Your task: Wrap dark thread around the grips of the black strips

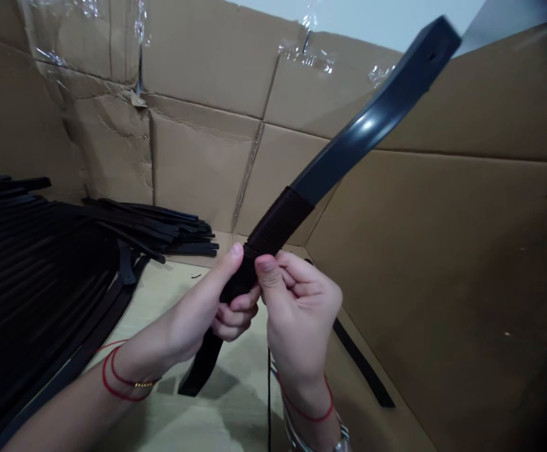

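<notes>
Gripping a curved black strip (377, 119) tightly in the left hand (198, 307), pinching the dark cord binding (277, 220) with the right hand (301, 307); upper length still bare, a pile of similar strips (32, 263) alongside.

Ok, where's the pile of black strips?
Head view, left side: the pile of black strips lies beside the left hand, against the cardboard wall.
</notes>
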`<act>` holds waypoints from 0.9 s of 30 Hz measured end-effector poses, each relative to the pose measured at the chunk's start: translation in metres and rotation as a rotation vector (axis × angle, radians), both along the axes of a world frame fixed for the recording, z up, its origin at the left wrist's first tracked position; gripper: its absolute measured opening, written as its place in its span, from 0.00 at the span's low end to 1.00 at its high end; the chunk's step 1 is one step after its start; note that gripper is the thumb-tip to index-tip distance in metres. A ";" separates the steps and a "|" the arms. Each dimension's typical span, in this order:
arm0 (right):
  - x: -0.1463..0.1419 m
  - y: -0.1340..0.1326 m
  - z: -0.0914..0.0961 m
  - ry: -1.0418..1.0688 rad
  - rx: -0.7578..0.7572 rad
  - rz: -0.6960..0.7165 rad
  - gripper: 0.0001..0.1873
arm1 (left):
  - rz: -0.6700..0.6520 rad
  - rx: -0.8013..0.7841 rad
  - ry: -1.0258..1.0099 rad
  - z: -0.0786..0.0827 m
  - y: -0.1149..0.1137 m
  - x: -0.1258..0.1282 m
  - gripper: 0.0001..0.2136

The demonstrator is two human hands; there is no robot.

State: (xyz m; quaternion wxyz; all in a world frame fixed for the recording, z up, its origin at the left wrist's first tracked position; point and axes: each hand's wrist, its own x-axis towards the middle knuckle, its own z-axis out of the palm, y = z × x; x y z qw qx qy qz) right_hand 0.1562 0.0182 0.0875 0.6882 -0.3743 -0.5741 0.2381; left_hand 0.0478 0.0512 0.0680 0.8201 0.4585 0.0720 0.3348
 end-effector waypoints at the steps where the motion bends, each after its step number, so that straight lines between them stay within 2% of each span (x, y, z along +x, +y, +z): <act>1: 0.000 -0.001 0.000 -0.002 -0.004 0.009 0.17 | -0.030 0.015 0.008 0.000 0.001 -0.001 0.28; 5: 0.001 0.001 0.000 -0.035 -0.080 0.093 0.12 | -0.089 0.038 0.009 0.003 0.010 -0.013 0.23; 9: 0.000 0.004 0.001 -0.110 -0.065 0.099 0.14 | -0.002 -0.011 -0.042 0.007 0.014 -0.021 0.14; 13: 0.000 0.001 0.004 -0.202 0.038 0.025 0.16 | -0.025 -0.049 -0.052 0.007 0.010 -0.019 0.16; 16: 0.000 -0.005 0.005 -0.186 0.084 -0.045 0.13 | -0.080 -0.099 -0.044 0.005 0.004 -0.015 0.18; 22: -0.008 -0.009 -0.001 -0.005 0.068 -0.051 0.14 | -0.100 -0.062 -0.094 0.005 -0.002 -0.005 0.22; 27: -0.009 -0.005 0.000 -0.018 0.013 -0.071 0.16 | -0.077 -0.042 -0.049 0.005 0.002 -0.010 0.23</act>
